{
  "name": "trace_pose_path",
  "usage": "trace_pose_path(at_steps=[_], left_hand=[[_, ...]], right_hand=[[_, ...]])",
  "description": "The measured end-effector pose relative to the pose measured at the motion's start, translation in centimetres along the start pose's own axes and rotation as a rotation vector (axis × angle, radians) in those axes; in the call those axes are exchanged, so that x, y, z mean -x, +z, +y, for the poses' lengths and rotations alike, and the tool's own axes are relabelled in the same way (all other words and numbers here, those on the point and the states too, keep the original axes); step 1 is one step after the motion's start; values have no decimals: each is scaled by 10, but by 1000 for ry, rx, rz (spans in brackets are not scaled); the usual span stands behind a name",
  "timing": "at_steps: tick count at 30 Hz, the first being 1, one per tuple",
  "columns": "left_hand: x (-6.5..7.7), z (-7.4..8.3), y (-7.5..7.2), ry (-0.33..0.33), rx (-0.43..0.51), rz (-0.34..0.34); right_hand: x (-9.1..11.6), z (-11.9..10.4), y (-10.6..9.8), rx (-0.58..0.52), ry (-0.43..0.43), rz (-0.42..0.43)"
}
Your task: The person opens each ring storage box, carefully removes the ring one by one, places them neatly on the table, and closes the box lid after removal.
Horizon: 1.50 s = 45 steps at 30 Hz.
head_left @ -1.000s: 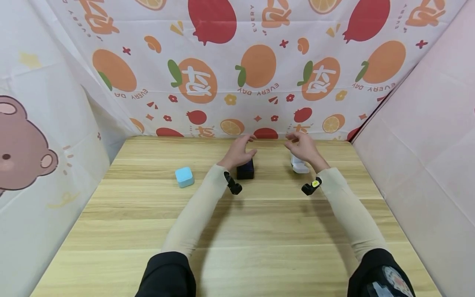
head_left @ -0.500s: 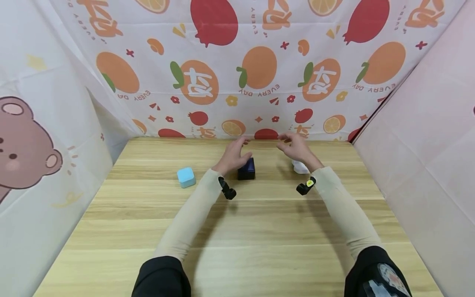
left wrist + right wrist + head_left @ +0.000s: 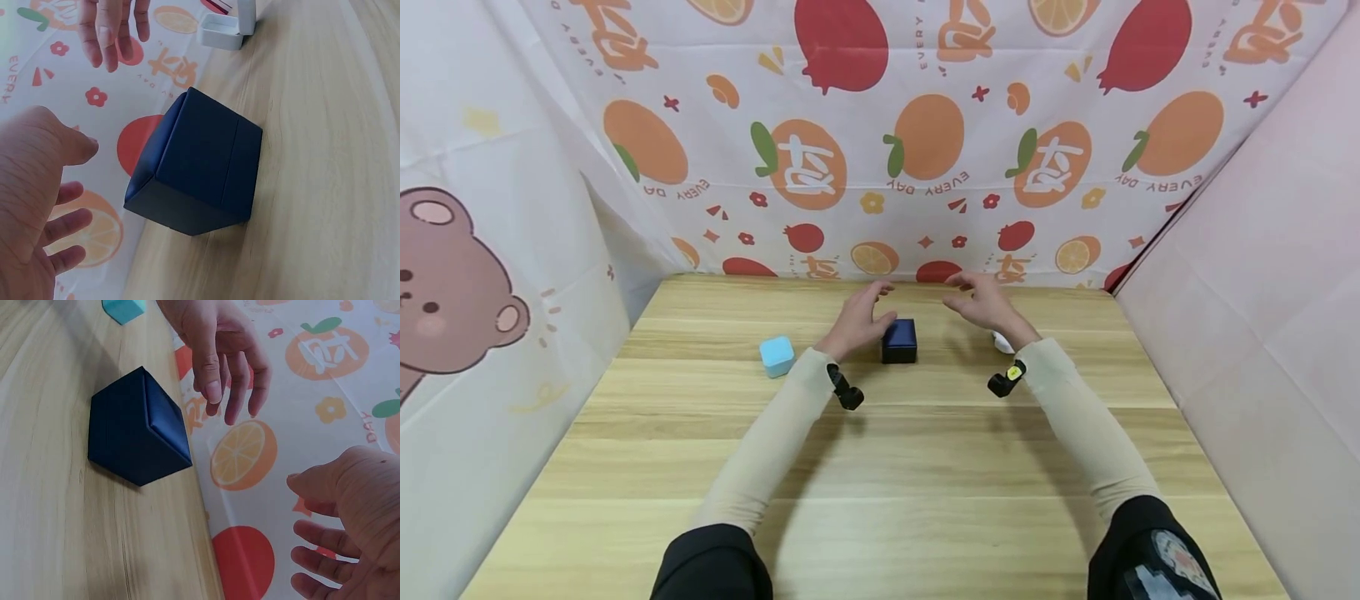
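Observation:
A dark blue box [image 3: 899, 342] with a padded-looking top sits on the wooden table, its lid down. Just left of it hovers my left hand [image 3: 854, 322], fingers loosely spread and holding nothing. My right hand [image 3: 988, 307] hangs in the air to the box's right, thumb apart from the fingers, also holding nothing. In the left wrist view the box [image 3: 209, 156] lies between both hands, untouched. Behind my right hand and wrist, a small white box [image 3: 1002, 342] is mostly hidden in the head view; the left wrist view shows that white box [image 3: 222, 31] with its lid raised.
A light blue box [image 3: 777, 357] rests left of my left hand. The wooden table [image 3: 895, 467] ends at a fruit-printed cloth [image 3: 880, 150] at the back. Cloth walls rise on both sides, the left one with a bear print [image 3: 456, 283].
Both hands have moved left. My left hand has come away from over the dark blue box, uncovering its top, while my right hand has drawn nearer to it. The boxes have stayed put.

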<state>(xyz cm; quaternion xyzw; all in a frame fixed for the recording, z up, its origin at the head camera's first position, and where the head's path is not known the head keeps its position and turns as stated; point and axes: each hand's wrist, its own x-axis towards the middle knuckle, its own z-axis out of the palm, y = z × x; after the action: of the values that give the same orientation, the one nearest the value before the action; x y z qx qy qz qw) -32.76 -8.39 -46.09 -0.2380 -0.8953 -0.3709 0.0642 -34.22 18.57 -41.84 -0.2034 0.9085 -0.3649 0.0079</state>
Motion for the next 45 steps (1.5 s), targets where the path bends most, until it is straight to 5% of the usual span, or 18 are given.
trace_pose_path(at_steps=[26, 45], left_hand=[[20, -17, 2, -15, -19, 1], [36, -28, 10, -51, 25, 9]], right_hand=[[-4, -8, 24, 26, -74, -72], [-4, -2, 45, -56, -102, -155]])
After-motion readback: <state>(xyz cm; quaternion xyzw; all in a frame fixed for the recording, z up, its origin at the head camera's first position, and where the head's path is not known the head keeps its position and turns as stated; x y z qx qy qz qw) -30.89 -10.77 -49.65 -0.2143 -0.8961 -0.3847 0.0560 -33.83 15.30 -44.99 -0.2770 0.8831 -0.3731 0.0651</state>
